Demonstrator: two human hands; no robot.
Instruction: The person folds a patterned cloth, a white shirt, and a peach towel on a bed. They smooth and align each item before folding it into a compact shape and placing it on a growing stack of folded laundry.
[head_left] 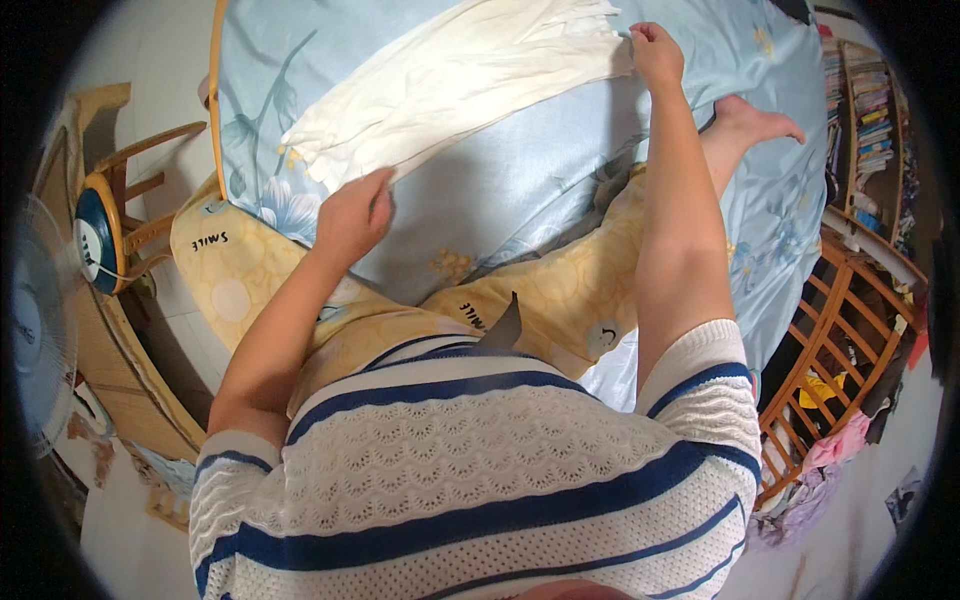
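Observation:
A creamy white cloth (470, 95), perhaps a garment, lies in a long, wrinkled strip across the bed in front of me, slanting from the near left to the far right. With curled fingers, my left hand (352, 218) grips its near edge close to the left end. My right hand (658, 58) is closed in a pinch at the far right end of the same cloth. Under it spreads a shiny light blue bed sheet (520, 165) with a flower pattern. Which garment the cloth might be cannot be made out.
My legs in yellow patterned trousers (545, 290) rest on the bed, one bare foot (755, 122) at the right. A wooden chair (150, 200) and a fan (40, 320) stand left. On the right are a bookshelf (870, 120) and a wooden slatted rack (830, 350) with clothes.

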